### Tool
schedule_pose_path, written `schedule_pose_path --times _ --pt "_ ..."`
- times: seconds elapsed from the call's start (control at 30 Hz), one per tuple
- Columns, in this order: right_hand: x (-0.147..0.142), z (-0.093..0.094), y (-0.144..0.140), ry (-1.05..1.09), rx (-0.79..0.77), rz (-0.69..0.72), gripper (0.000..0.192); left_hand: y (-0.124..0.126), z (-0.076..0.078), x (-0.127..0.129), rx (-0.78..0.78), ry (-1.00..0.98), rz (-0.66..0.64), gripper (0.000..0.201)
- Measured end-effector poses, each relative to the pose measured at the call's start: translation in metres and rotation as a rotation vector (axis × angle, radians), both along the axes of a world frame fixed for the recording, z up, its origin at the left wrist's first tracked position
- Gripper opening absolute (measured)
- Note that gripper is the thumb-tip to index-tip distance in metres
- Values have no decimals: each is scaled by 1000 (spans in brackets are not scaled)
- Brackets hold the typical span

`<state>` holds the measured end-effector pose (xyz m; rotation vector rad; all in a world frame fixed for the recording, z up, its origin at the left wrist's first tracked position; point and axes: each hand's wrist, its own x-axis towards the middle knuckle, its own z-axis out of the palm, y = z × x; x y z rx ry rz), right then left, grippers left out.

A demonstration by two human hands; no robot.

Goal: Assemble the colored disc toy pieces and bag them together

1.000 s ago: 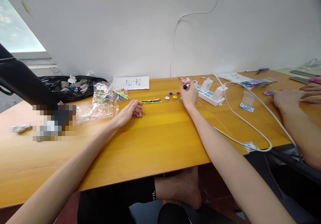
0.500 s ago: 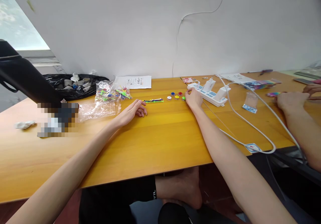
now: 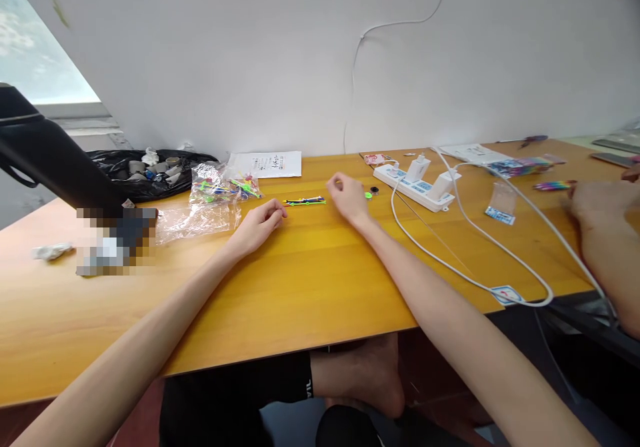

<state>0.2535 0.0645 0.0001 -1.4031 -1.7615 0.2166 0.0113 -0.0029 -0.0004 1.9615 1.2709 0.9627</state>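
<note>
Near the worktop's [image 3: 310,280] far edge, right hand [image 3: 349,199] w/ fingers curled over small coloured discs [image 3: 371,193], grip unclear; left hand [image 3: 257,223] rests loosely curled, holding nothing, beside thin sticks [image 3: 304,201].

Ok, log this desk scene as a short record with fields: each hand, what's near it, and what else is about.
left hand: resting on the wooden table, fingers curled, holding nothing visible
right hand: over the small coloured discs, grip unclear
between hands: thin coloured sticks
left side: clear bag of coloured parts
right side: white power strip, a co-worker's hand
</note>
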Motion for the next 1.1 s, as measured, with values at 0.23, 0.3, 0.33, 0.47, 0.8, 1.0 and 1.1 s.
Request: schedule_pose_path --times 0.23,0.3,0.33,0.47,0.8,1.0,1.1 --pt "-50 -7 -25 -352 -54 356 30 0 0 -3 23 209 -101 19" --pt "-47 -8 -24 -319 -80 373 31 0 1 -4 23 234 -101 20" --pt "-45 -8 -23 -294 -97 373 31 0 1 -4 25 244 -103 20" --pt "-42 -6 -22 -263 -131 380 30 -2 4 -3 29 285 -113 21" --pt "-44 -1 -27 -298 -152 374 31 -6 10 -1 40 348 -120 21" --pt "-44 0 -29 -308 -157 365 31 -7 10 -2 52 363 -126 21" --pt "-44 -1 -29 -310 -151 371 30 -6 9 -2 52 365 -124 21"
